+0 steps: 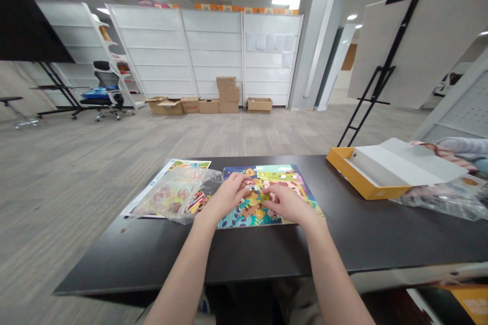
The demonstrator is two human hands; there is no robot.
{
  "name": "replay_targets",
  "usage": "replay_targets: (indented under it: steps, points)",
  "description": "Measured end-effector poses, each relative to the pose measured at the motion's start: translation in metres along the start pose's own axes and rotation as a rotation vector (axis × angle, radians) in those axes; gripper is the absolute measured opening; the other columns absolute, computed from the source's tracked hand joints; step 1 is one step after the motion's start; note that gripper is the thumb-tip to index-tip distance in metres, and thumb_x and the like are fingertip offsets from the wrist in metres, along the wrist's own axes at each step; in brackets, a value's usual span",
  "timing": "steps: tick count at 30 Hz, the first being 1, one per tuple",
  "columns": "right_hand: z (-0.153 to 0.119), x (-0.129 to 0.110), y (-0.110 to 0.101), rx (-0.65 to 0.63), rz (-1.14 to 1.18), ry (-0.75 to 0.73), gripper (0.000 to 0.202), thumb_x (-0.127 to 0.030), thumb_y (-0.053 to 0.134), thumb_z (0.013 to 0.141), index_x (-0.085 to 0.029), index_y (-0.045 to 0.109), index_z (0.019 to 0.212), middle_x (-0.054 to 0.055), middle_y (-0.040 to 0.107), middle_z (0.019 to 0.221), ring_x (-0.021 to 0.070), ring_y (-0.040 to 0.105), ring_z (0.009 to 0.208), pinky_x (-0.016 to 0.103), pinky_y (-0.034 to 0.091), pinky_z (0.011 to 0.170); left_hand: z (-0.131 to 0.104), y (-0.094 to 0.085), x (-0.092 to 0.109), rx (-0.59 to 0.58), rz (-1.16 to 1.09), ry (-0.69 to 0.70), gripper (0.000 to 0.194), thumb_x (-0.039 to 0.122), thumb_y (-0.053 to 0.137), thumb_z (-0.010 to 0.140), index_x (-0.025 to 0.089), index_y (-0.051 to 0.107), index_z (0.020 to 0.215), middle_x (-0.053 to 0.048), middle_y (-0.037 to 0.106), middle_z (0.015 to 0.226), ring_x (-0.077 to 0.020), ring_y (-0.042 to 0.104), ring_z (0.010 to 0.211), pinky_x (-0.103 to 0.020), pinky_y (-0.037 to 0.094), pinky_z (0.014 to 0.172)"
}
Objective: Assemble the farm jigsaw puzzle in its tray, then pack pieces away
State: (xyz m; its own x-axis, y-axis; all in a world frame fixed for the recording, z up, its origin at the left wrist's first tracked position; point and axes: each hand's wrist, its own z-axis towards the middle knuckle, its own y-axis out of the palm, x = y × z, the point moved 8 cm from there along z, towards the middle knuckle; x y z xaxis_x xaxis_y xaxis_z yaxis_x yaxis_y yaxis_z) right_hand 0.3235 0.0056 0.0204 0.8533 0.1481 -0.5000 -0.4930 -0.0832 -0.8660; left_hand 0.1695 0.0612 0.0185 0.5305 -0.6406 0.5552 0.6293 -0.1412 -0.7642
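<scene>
A colourful jigsaw puzzle (263, 217) with a cow, plants and animals lies flat on the dark table, partly covered by my hands. My left hand (229, 194) is over its upper left part, with fingers bent and thumb brought in around a small puzzle piece (252, 188), mostly hidden by the fingertips. Across from it, my right hand (285, 202) rests on the middle of the puzzle, fingers pointing left and thumb apart, with nothing visible between them. Left of the puzzle, a clear plastic bag (168, 195) with loose pieces lies over a printed sheet (143, 190).
An open yellow box (366, 190) with a white lid stands at the table's right, beside crumpled clear plastic (450, 203) and folded cloth (461, 147). The black table's (251, 259) front edge is close to me. Beyond are cardboard boxes (229, 99) and an office chair (104, 91).
</scene>
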Motion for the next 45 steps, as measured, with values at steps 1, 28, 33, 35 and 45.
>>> replay_targets:
  steps: [1,28,33,35,45]
  points:
    - [0.000,0.000,0.000,0.000,-0.004,-0.004,0.030,-0.024,0.067,0.086,-0.016,0.071,0.115,0.008,0.074,0.098,0.0206,0.067,0.086,0.030,0.047,0.078,-0.002,-0.003,0.000,0.009,-0.011,-0.015,0.024,0.024,0.055,0.094,0.019,0.059,0.118,-0.009,0.062,0.120,-0.0218,0.061,0.113,-0.038,0.048,0.101]
    - [-0.002,0.032,-0.013,0.068,0.049,-0.008,0.019,-0.022,0.064,0.084,-0.017,0.070,0.101,0.007,0.072,0.094,0.0165,0.061,0.074,0.027,0.044,0.068,-0.029,0.008,0.040,-0.151,0.340,-0.034,0.034,0.028,0.056,0.093,0.022,0.058,0.127,-0.011,0.063,0.130,-0.0292,0.054,0.124,-0.045,0.043,0.105]
    - [-0.002,0.035,-0.013,0.070,0.018,-0.020,0.011,-0.020,0.063,0.085,-0.017,0.069,0.094,0.007,0.072,0.097,0.0169,0.062,0.079,0.026,0.043,0.072,-0.009,0.036,0.048,-0.203,0.292,0.042,0.038,0.034,0.066,0.089,0.021,0.060,0.124,-0.011,0.066,0.123,-0.0285,0.057,0.120,-0.043,0.045,0.103]
    - [-0.003,0.035,-0.012,0.063,0.027,-0.028,0.013,-0.019,0.061,0.087,-0.017,0.068,0.097,0.007,0.072,0.101,0.0160,0.062,0.079,0.026,0.044,0.072,-0.004,0.043,0.043,-0.214,0.290,0.052,0.039,0.037,0.067,0.090,0.021,0.060,0.124,-0.011,0.067,0.120,-0.0280,0.058,0.118,-0.042,0.045,0.102]
    - [-0.004,0.032,-0.015,0.071,0.016,-0.043,0.010,-0.018,0.057,0.088,-0.017,0.067,0.087,0.006,0.070,0.095,0.0167,0.061,0.080,0.026,0.043,0.072,-0.009,0.047,0.052,-0.226,0.475,0.084,0.034,0.034,0.043,0.103,0.017,0.058,0.129,-0.013,0.069,0.116,-0.0282,0.062,0.109,-0.041,0.047,0.094]
